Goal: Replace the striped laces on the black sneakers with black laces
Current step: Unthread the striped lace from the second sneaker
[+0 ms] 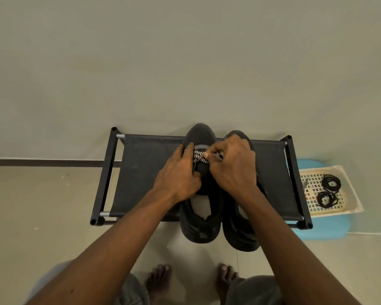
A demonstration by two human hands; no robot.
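Note:
Two black sneakers stand side by side on a low black rack [141, 172], toes away from me. The left sneaker [199, 216] carries a black-and-white striped lace [198, 156] near its toe end. My left hand [178, 175] rests on that sneaker's left side with its fingers at the lace. My right hand [231, 168] pinches the striped lace from the right and covers most of the right sneaker [240, 234]. Two coils of black laces [329, 192] lie on a tray at the right.
The tray [348, 194] is pale with a coloured grid and sits on a blue stool [323, 230] right of the rack. The rack stands against a plain wall. My bare feet [158, 280] are on the floor below the sneakers.

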